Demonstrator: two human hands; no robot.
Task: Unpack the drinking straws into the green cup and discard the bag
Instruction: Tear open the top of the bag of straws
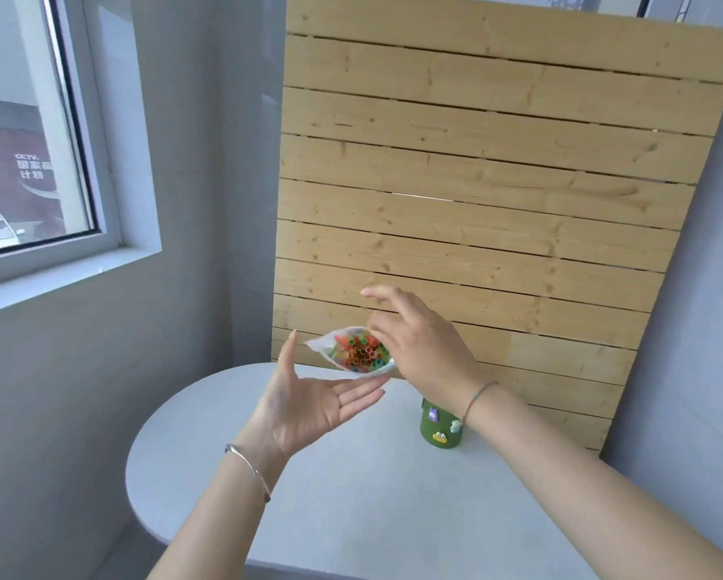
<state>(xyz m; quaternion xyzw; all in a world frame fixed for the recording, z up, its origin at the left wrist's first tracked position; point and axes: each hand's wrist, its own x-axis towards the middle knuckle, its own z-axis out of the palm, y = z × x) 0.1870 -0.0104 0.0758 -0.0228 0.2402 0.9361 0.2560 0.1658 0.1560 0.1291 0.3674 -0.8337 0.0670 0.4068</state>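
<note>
A clear plastic bag of colourful drinking straws is held up above the white table, its open mouth facing me. My left hand lies palm up with straight fingers under the bag's near side and supports it. My right hand comes from the right, its lower fingers pinching the bag's right rim while one finger points up and left. The green cup, with small cartoon stickers, stands on the table below my right wrist, and its top is hidden by that wrist.
The round-ended white table juts out from a slatted wooden panel leaning against the wall. A window with a white sill is at the left. Grey walls close in on the table's left side.
</note>
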